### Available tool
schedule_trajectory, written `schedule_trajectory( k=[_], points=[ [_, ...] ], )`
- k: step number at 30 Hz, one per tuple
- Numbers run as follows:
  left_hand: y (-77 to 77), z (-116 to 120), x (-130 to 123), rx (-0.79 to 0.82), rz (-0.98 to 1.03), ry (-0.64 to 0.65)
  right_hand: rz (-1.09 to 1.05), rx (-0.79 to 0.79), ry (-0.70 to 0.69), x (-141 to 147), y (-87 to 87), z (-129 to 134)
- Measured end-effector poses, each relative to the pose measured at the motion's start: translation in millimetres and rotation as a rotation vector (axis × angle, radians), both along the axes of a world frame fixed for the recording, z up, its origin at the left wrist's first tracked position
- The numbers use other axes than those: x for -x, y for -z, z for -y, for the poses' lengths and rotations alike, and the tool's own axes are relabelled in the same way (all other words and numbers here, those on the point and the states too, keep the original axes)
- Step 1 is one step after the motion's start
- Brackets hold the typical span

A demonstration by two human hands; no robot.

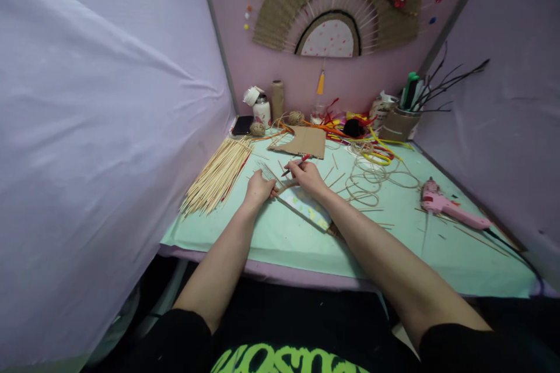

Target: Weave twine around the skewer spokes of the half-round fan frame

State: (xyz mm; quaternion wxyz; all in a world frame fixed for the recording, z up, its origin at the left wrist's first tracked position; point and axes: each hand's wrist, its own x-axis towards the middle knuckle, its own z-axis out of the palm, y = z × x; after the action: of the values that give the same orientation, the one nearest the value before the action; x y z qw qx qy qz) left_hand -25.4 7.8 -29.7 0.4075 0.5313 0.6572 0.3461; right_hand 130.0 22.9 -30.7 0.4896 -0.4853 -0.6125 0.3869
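Observation:
My right hand (305, 176) is closed around a red pen (303, 160), its dark tip pointing down and left. Under that wrist lies a half-round cardboard piece (306, 207) with a white, yellow-green patterned face, partly covered by my forearm. Thin sticks (335, 179) fan out beyond its curved edge. My left hand (261, 187) is at the piece's left corner, with thumb and fingers pressed together on that corner. Just past both hands, a cut sheet of brown cardboard (306, 141) rests on the pale green cloth.
A heap of bamboo sticks (216, 178) lies on the left. Loose twine (365, 178) and coloured pipe cleaners (380, 154) spread at right. A pink glue gun (452, 207) with a cord lies near the right edge. Along the back stand a white bottle (261, 109) and a pen holder (399, 124).

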Motion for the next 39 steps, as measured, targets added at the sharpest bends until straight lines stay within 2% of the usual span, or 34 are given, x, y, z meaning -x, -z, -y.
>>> schedule_trajectory(
  k=[16, 39],
  points=[
    [-8.0, 4.6, -3.4, 0.012, 0.018, -0.014, 0.032, 0.028, -0.017, -0.2, 5.4, -1.6],
    [-4.3, 1.6, -2.8, 0.011, -0.016, -0.001, 0.061, 0.017, -0.007, 1.0, 2.8, 0.4]
  ],
)
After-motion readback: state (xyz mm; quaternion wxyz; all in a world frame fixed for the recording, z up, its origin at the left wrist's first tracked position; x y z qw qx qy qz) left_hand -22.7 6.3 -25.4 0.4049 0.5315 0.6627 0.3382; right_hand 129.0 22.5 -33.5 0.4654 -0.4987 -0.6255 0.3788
